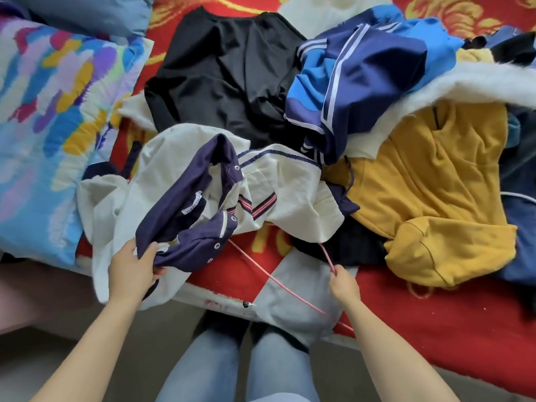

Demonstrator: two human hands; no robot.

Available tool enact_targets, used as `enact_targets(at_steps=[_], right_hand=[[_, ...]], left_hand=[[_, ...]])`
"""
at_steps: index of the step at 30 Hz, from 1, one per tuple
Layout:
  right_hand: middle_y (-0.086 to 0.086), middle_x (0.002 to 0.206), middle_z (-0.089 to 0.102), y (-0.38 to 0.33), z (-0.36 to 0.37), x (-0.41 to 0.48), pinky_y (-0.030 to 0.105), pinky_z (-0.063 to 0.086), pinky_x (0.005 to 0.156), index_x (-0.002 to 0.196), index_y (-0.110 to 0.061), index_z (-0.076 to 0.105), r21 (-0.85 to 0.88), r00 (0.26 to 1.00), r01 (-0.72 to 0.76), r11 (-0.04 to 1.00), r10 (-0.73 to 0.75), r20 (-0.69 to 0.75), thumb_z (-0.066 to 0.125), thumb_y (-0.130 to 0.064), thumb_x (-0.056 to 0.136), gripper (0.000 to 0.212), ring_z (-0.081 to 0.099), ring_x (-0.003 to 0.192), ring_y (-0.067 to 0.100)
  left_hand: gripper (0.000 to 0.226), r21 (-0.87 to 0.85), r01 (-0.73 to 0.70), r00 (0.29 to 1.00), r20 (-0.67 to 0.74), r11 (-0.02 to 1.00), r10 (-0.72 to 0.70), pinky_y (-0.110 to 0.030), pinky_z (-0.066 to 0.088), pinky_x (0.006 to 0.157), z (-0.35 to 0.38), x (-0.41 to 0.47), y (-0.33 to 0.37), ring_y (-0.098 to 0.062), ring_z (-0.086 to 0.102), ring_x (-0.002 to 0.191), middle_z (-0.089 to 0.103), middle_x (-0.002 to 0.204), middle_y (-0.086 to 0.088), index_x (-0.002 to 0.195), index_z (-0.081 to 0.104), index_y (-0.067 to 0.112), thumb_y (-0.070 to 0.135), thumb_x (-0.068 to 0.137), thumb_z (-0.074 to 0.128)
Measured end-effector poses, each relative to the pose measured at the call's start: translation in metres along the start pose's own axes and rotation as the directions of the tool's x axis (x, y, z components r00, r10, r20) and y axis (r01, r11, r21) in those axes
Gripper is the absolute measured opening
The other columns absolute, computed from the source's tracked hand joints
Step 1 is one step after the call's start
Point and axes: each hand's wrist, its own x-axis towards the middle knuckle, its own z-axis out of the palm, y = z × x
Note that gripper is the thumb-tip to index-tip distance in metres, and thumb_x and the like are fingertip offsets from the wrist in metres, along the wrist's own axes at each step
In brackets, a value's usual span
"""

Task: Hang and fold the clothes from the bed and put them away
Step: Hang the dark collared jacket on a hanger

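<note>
A white jacket point(179, 158) with a navy collar point(185, 198) and snap buttons lies at the bed's near edge. My left hand point(135, 268) grips the navy collar at its lower left. A pink hanger point(278, 281) slants under the jacket's hem, and my right hand point(343, 281) pinches its right arm. Behind the jacket lie a black garment point(226, 76), a blue and navy striped jacket point(365, 79) and a yellow sweatshirt point(429, 198).
A red blanket point(435, 329) with gold flowers covers the bed. A multicoloured quilt point(49, 126) is bunched at the left, with a blue pillow point(87, 10) behind it. White fleece point(470, 85) and dark clothes point(522, 175) pile at the right. My legs in jeans point(237, 369) stand against the bed edge.
</note>
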Motion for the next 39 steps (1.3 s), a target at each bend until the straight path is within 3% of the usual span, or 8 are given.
enact_targets(at_steps=[6, 11, 16, 23, 28, 33, 36, 39], right_hand=[[0.008, 0.088, 0.064, 0.021, -0.05, -0.038, 0.032, 0.037, 0.064, 0.081, -0.015, 0.058, -0.113, 0.99, 0.065, 0.991, -0.079, -0.119, 0.04, -0.042, 0.097, 0.036, 0.06, 0.093, 0.032], [0.003, 0.08, 0.067, 0.058, -0.114, -0.078, 0.032, 0.039, 0.061, 0.071, -0.019, 0.053, -0.309, 0.942, 0.129, 0.942, -0.213, -0.258, 0.042, -0.052, 0.094, 0.041, 0.063, 0.084, 0.026], [0.007, 0.071, 0.068, 0.051, -0.156, -0.102, 0.031, 0.03, 0.054, 0.057, -0.023, 0.045, -0.344, 0.849, 0.21, 0.915, -0.345, -0.399, 0.051, -0.046, 0.092, 0.042, 0.063, 0.075, 0.029], [0.005, 0.057, 0.056, -0.003, -0.191, -0.125, 0.035, 0.035, 0.054, 0.061, -0.012, 0.051, -0.189, 0.756, 0.351, 0.917, -0.397, -0.521, 0.053, -0.033, 0.094, 0.039, 0.057, 0.063, 0.03], [0.002, 0.048, 0.044, -0.075, -0.201, -0.151, 0.034, 0.031, 0.049, 0.057, -0.017, 0.04, -0.14, 0.547, 0.609, 0.781, -0.541, -0.638, 0.056, -0.017, 0.093, 0.039, 0.042, 0.048, 0.026], [0.008, 0.048, 0.05, -0.136, -0.197, -0.174, 0.033, 0.035, 0.038, 0.055, -0.003, 0.049, -0.55, 0.151, 0.661, 0.511, -0.809, -0.569, 0.071, -0.005, 0.08, 0.034, 0.046, 0.039, 0.027], [0.005, 0.05, 0.054, -0.158, -0.196, -0.181, 0.029, 0.037, 0.037, 0.057, -0.003, 0.055, -0.615, -0.001, 0.679, 0.401, -0.838, -0.546, 0.055, -0.03, 0.092, 0.044, 0.049, 0.04, 0.023], [-0.001, 0.048, 0.05, -0.174, -0.201, -0.192, 0.017, 0.028, 0.042, 0.054, -0.007, 0.052, -0.66, -0.12, 0.694, 0.287, -0.859, -0.499, 0.03, -0.053, 0.096, 0.066, 0.042, 0.04, 0.011]], left_hand=[[0.012, -0.066, 0.017, 1.0, -0.024, 0.998, -0.019, -0.025, 0.046, 0.048, -0.008, 0.004, 0.011, -0.021, 0.059, 0.055, 0.062, 0.072, -0.006, 0.095, 0.059, 0.01, 0.017, 0.096, 0.05], [0.013, -0.093, -0.023, 1.0, -0.02, 0.995, 0.021, -0.04, 0.051, 0.069, -0.016, 0.01, 0.023, -0.03, 0.062, 0.062, 0.065, 0.082, -0.017, 0.096, 0.06, 0.005, 0.015, 0.095, 0.051], [0.013, -0.075, -0.055, 0.998, 0.004, 0.996, 0.055, -0.05, 0.053, 0.079, -0.021, 0.016, 0.034, -0.037, 0.063, 0.067, 0.063, 0.08, -0.018, 0.091, 0.058, 0.002, 0.011, 0.095, 0.049], [0.015, -0.028, -0.129, 0.992, -0.017, 0.991, 0.129, -0.038, 0.052, 0.066, -0.051, 0.023, 0.05, -0.029, 0.062, 0.055, 0.062, 0.08, -0.015, 0.092, 0.059, 0.005, 0.008, 0.095, 0.044], [0.016, -0.032, -0.178, 0.984, 0.022, 0.983, 0.179, -0.038, 0.052, 0.064, -0.079, 0.019, 0.055, -0.029, 0.059, 0.052, 0.062, 0.073, -0.017, 0.088, 0.06, 0.005, 0.009, 0.095, 0.046], [0.018, -0.031, -0.256, 0.965, 0.053, 0.966, 0.257, -0.027, 0.044, 0.046, -0.111, 0.012, 0.066, -0.027, 0.051, 0.047, 0.058, 0.067, -0.016, 0.078, 0.057, 0.0, -0.002, 0.09, 0.043], [0.019, 0.027, -0.322, 0.946, 0.047, 0.946, 0.32, -0.024, 0.043, 0.041, -0.129, 0.005, 0.071, -0.023, 0.05, 0.047, 0.054, 0.061, -0.011, 0.073, 0.054, 0.002, -0.003, 0.088, 0.044], [0.016, 0.118, -0.366, 0.931, 0.042, 0.923, 0.364, -0.036, 0.049, 0.057, -0.145, -0.002, 0.077, -0.032, 0.058, 0.061, 0.06, 0.068, -0.015, 0.082, 0.058, 0.001, -0.001, 0.087, 0.043]])
